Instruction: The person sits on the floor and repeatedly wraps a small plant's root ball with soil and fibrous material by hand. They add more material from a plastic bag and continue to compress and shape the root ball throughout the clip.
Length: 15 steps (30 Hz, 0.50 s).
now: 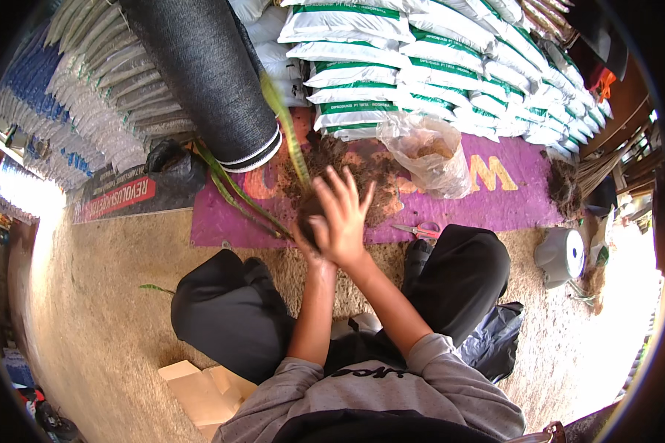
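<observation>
A snake plant with long green-and-yellow leaves (pixel 292 147) has a dark root ball (pixel 309 213) of soil between my hands. My left hand (pixel 306 246) cups the near side of the root ball, its fingers partly hidden. Across it lies my right hand (pixel 341 221), fingers spread apart and wrist close to the left one; whether its palm touches the soil cannot be told. More leaves (pixel 244 196) stretch to the upper left. Loose soil and fine roots (pixel 385 183) are scattered on a purple banner (pixel 493 205) beneath.
Beyond the banner stand stacked white-and-green sacks (pixel 354 111) and a black mesh roll (pixel 205 83). A clear plastic bag (pixel 429 160) holds brown material. Scissors with red handles (pixel 421 229) lie near my right foot. A grey pot (pixel 557 257), black plastic (pixel 493 340) and cardboard (pixel 199 387) surround me.
</observation>
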### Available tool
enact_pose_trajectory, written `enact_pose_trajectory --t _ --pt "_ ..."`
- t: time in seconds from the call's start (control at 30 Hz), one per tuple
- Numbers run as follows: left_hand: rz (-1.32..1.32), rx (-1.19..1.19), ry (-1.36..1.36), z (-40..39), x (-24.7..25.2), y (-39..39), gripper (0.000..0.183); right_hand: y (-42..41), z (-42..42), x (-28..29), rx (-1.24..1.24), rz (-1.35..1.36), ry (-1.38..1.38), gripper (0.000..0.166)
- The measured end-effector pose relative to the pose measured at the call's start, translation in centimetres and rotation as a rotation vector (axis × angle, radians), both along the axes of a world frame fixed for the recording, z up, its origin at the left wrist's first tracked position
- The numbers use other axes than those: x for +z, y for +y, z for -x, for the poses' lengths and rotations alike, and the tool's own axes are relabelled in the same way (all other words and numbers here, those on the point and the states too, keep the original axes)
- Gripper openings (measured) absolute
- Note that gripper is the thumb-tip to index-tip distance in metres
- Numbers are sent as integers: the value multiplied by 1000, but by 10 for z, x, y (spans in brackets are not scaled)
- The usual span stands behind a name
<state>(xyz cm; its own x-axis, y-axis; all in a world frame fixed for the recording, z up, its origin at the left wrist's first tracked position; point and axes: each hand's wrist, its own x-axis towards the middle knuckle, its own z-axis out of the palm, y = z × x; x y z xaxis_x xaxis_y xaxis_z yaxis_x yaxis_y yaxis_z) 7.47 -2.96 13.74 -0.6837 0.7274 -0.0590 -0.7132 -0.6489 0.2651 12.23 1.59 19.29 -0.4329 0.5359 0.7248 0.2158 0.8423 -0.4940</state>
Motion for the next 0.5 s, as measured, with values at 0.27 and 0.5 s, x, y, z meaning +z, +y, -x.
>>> enact_pose_trajectory --t 0.27,0.5 --pt "309 8 -71 -2 30 -1 59 7 -3 1 175 492 245 51" --pt "209 -16 132 14 2 -9 55 -8 1 -13 273 348 -12 59"
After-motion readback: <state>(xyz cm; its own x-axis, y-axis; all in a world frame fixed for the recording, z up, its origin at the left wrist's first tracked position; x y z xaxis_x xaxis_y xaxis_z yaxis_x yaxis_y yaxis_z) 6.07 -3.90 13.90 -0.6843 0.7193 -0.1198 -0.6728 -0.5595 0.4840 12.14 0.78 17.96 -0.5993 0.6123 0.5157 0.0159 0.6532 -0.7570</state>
